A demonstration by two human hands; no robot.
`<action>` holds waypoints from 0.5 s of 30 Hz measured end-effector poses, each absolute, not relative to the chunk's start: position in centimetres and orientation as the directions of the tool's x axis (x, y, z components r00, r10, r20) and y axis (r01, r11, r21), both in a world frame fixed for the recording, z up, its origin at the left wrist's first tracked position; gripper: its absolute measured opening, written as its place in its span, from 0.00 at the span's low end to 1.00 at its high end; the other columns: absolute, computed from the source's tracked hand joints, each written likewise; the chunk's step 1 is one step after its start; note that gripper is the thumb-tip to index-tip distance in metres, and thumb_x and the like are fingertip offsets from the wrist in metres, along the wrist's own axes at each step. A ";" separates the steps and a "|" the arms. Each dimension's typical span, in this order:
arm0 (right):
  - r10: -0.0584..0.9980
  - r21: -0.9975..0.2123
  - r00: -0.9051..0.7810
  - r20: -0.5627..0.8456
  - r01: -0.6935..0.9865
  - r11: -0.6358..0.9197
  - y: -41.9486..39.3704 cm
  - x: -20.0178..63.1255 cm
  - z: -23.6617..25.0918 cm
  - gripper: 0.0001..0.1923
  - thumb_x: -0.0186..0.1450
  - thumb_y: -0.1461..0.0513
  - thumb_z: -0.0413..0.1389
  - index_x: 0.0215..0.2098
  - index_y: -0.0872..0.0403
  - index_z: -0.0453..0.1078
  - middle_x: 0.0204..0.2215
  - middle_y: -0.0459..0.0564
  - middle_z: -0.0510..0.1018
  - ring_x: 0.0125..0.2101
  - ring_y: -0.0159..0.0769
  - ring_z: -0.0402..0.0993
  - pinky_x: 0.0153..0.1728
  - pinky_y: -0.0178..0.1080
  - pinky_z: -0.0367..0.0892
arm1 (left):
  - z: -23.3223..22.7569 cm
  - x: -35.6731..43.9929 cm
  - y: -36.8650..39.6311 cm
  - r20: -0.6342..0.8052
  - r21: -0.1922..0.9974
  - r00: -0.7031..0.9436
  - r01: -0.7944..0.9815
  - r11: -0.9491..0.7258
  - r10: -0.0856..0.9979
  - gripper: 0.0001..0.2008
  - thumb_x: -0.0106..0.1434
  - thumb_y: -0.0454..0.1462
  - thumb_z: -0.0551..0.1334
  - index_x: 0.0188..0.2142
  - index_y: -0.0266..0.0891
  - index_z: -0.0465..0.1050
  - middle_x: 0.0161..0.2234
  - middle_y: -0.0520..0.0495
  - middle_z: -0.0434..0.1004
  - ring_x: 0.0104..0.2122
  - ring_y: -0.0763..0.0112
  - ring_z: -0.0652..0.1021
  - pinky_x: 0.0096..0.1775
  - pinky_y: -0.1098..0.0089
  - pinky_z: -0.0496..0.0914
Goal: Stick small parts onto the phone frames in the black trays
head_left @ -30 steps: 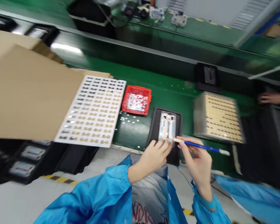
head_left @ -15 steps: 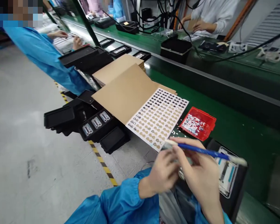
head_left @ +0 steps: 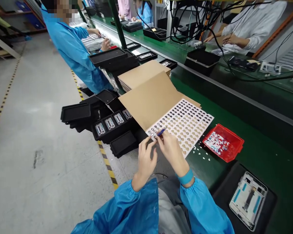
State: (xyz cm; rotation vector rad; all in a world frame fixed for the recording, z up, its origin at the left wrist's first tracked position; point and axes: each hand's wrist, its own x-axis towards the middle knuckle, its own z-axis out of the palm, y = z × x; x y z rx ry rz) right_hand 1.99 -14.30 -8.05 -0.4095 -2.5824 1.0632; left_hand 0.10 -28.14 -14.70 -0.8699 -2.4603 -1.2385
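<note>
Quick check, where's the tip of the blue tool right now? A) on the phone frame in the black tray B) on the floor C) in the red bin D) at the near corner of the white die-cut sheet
D: the right hand holds the blue tool with its tip at the near corner of the white die-cut sheet, and the left hand is right beside it.

a blue pen-like tool [head_left: 161, 131] tilts over the white sticker sheet's [head_left: 185, 125] near corner.

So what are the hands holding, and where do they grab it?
The right hand pinches a blue tool near its tip, over the sticker sheet. The left hand seems to hold nothing.
</note>
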 end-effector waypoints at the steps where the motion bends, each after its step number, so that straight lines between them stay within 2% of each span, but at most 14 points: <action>1: 0.407 -0.766 -0.892 0.197 0.119 0.632 -14.3 2.4 -8.0 0.09 0.74 0.64 0.54 0.42 0.54 0.78 0.36 0.57 0.86 0.37 0.46 0.86 0.41 0.45 0.79 | -14.6 0.2 -28.1 0.469 0.647 -0.791 0.611 0.457 0.394 0.15 0.77 0.34 0.55 0.56 0.43 0.76 0.61 0.36 0.76 0.61 0.53 0.76 0.61 0.46 0.75; 3: 0.491 -0.886 -0.851 0.189 0.068 0.459 -14.3 3.4 -7.9 0.08 0.74 0.61 0.56 0.43 0.53 0.78 0.40 0.57 0.87 0.39 0.46 0.87 0.43 0.45 0.81 | -14.3 0.1 -28.1 0.471 0.661 -0.796 0.604 0.445 0.380 0.15 0.77 0.34 0.55 0.55 0.43 0.78 0.60 0.36 0.77 0.60 0.52 0.76 0.61 0.45 0.74; 5: 0.579 -0.978 -0.808 0.110 0.017 0.210 -14.4 4.9 -7.6 0.09 0.72 0.56 0.61 0.44 0.52 0.77 0.41 0.56 0.88 0.40 0.45 0.88 0.43 0.44 0.83 | -13.6 0.1 -28.0 0.474 0.694 -0.807 0.589 0.415 0.353 0.14 0.77 0.36 0.56 0.52 0.44 0.79 0.58 0.37 0.79 0.60 0.52 0.77 0.62 0.44 0.74; 8: 0.648 -0.991 -0.760 -0.049 -0.042 -0.124 -14.5 8.6 -6.7 0.17 0.66 0.49 0.69 0.43 0.51 0.76 0.40 0.54 0.88 0.40 0.45 0.89 0.43 0.44 0.85 | -11.7 0.8 -27.7 0.441 0.796 -0.819 0.546 0.261 0.369 0.12 0.78 0.39 0.58 0.51 0.44 0.81 0.54 0.39 0.83 0.57 0.55 0.80 0.59 0.50 0.77; 12: 0.691 -0.925 -0.694 -0.203 -0.095 -0.367 -15.6 15.0 -5.3 0.26 0.60 0.43 0.75 0.40 0.51 0.76 0.37 0.52 0.88 0.38 0.44 0.89 0.40 0.42 0.85 | -9.5 3.2 -27.3 0.332 0.911 -0.721 0.413 -0.007 0.609 0.10 0.75 0.43 0.63 0.44 0.45 0.84 0.43 0.47 0.87 0.45 0.61 0.86 0.49 0.63 0.82; 15: 0.748 -0.854 -0.601 -0.283 -0.197 -0.482 -16.4 18.7 -5.3 0.31 0.53 0.41 0.79 0.38 0.53 0.76 0.35 0.50 0.87 0.36 0.42 0.88 0.36 0.38 0.83 | -10.2 4.6 -26.5 0.302 0.924 -0.602 0.376 -0.071 0.739 0.08 0.70 0.46 0.69 0.39 0.48 0.85 0.39 0.50 0.88 0.39 0.60 0.86 0.43 0.63 0.83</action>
